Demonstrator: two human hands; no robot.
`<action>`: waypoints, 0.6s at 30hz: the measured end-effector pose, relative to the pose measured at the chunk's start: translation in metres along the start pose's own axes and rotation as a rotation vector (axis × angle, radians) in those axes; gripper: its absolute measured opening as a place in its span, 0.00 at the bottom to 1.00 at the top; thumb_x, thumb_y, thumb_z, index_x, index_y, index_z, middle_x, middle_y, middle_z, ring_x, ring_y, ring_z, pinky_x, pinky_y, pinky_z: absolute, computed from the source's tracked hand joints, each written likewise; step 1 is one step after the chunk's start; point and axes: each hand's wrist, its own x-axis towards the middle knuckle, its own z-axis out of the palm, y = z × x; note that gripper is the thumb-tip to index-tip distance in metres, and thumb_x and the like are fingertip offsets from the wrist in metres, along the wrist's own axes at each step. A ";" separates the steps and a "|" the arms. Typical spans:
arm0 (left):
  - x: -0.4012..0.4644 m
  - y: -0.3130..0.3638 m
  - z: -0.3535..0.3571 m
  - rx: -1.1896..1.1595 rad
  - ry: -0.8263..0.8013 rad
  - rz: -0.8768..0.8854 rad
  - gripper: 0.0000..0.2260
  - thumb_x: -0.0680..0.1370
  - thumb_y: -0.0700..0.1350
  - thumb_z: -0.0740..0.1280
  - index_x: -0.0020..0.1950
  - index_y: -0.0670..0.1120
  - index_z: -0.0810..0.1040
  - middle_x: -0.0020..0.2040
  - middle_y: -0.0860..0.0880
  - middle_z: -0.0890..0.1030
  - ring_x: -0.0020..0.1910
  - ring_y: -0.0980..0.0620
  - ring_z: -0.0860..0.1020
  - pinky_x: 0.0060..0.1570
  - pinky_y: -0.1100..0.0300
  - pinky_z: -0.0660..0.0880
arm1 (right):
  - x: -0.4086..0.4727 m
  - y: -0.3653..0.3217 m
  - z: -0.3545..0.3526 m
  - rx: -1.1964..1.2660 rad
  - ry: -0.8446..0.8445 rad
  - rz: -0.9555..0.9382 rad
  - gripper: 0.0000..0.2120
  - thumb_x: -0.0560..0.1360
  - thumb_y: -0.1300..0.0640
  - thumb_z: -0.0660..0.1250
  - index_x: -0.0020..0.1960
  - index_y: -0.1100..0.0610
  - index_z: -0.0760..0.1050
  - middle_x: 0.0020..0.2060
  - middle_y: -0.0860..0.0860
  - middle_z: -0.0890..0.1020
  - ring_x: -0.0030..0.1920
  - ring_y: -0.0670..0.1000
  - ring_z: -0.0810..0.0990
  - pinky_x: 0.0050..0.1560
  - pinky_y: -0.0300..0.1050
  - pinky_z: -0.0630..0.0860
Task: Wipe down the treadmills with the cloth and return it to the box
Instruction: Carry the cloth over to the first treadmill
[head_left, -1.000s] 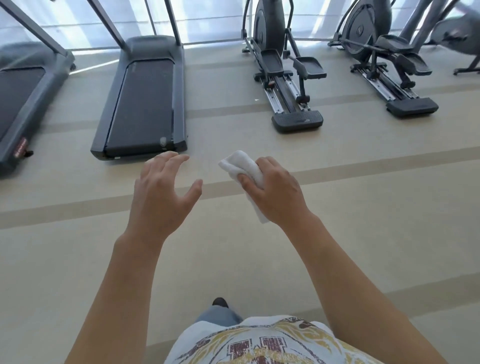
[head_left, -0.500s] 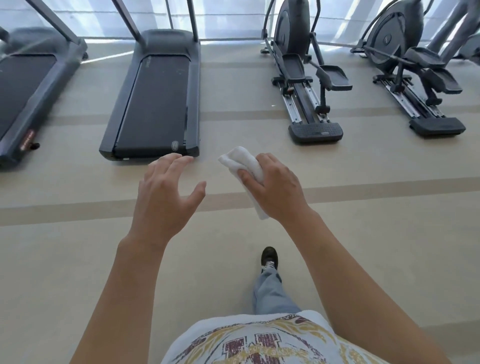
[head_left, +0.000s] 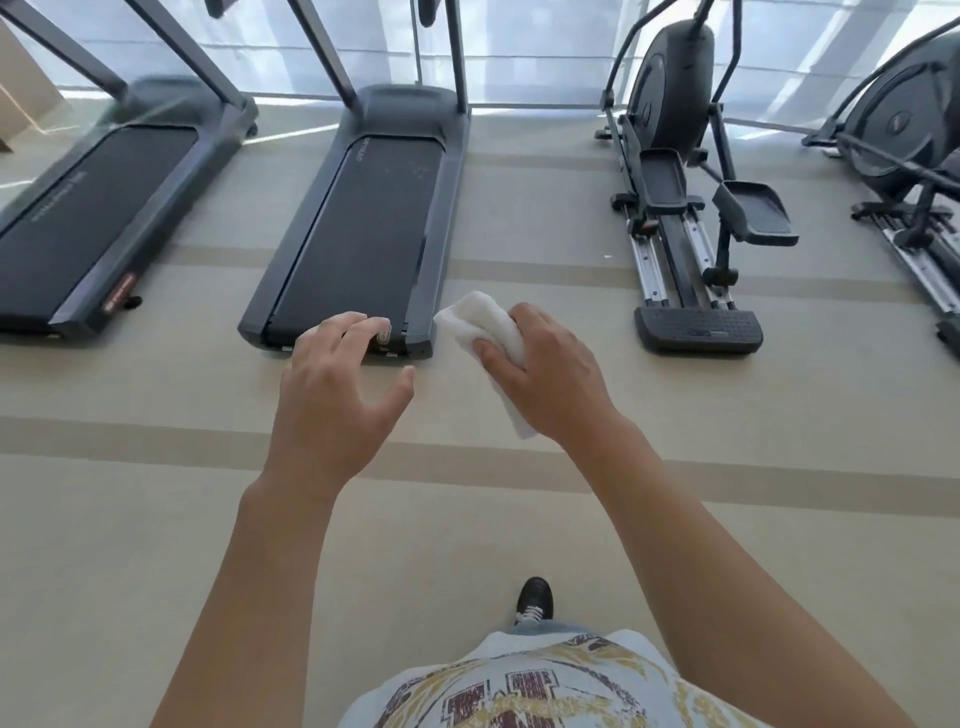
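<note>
The person stood on the gym floor (head_left: 130, 519) facing the machines, both arms out in front. The right hand (head_left: 545, 384) was curled round a white cloth (head_left: 478, 322), bunched, one end poking out past the fingers and the other trailing below the palm. The left hand (head_left: 332, 400) carried nothing, fingers spread and loose.

Dead ahead lay the middle treadmill (head_left: 363, 223), its long axis running straight away from the person toward the windows, rear end nearest. In view the left hand's fingertips overlapped that rear edge, though it hung well above it. The cloth hand sat just right of the deck's rear corner, so I judged the cloth would need to travel forward and a touch left. A second treadmill (head_left: 98, 218) lay further left, parallel. Two ellipticals (head_left: 680, 208) stood off to the right. No box that I could be sure of.
</note>
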 end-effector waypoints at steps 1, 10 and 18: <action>0.016 0.005 0.006 0.002 0.012 -0.003 0.27 0.78 0.60 0.64 0.73 0.48 0.77 0.72 0.49 0.76 0.73 0.45 0.71 0.73 0.44 0.70 | 0.016 0.010 -0.005 0.005 -0.003 -0.004 0.18 0.82 0.39 0.62 0.49 0.54 0.70 0.40 0.45 0.73 0.39 0.52 0.74 0.40 0.48 0.67; 0.109 0.028 0.058 0.045 0.019 -0.018 0.27 0.78 0.61 0.64 0.73 0.49 0.77 0.72 0.50 0.77 0.73 0.46 0.71 0.73 0.43 0.70 | 0.115 0.070 -0.016 0.073 -0.019 -0.020 0.16 0.82 0.40 0.63 0.54 0.53 0.71 0.42 0.46 0.77 0.41 0.53 0.76 0.41 0.49 0.70; 0.207 0.008 0.096 0.037 0.001 -0.010 0.27 0.78 0.61 0.64 0.73 0.49 0.77 0.72 0.49 0.77 0.73 0.46 0.71 0.73 0.43 0.70 | 0.199 0.106 -0.005 0.061 -0.004 0.001 0.15 0.82 0.40 0.63 0.58 0.52 0.72 0.44 0.44 0.76 0.42 0.51 0.76 0.43 0.48 0.68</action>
